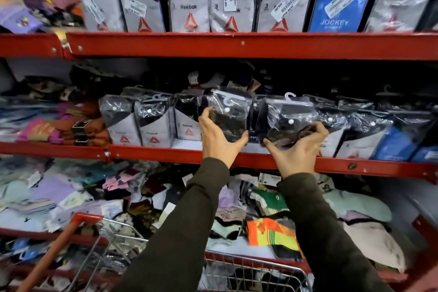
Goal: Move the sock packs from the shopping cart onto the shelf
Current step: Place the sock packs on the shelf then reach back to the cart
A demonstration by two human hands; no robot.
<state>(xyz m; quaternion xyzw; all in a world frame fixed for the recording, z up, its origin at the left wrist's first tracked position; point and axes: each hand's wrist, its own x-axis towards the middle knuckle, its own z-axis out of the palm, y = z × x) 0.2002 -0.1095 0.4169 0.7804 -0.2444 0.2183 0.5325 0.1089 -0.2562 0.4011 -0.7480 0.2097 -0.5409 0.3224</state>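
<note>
My left hand (219,136) grips a clear-wrapped pack of dark socks (228,114), held upright at the front of the middle red shelf (147,152). To its right, my right hand (299,149) holds a second dark sock pack (288,117) from below, tilted slightly, over the same shelf's edge. Both packs stand in a gap in the row of grey and black Reebok packs (154,123). The shopping cart (248,265), red-rimmed with wire mesh, is at the bottom under my arms; what lies inside it is hard to make out.
The top shelf (237,45) carries tall Reebok packs and a blue Jockey pack (336,7). Blue packs (393,144) stand at the middle shelf's right end. Folded orange and pink socks (90,125) lie at its left. The lowest shelf holds a heap of loose colourful socks (270,232).
</note>
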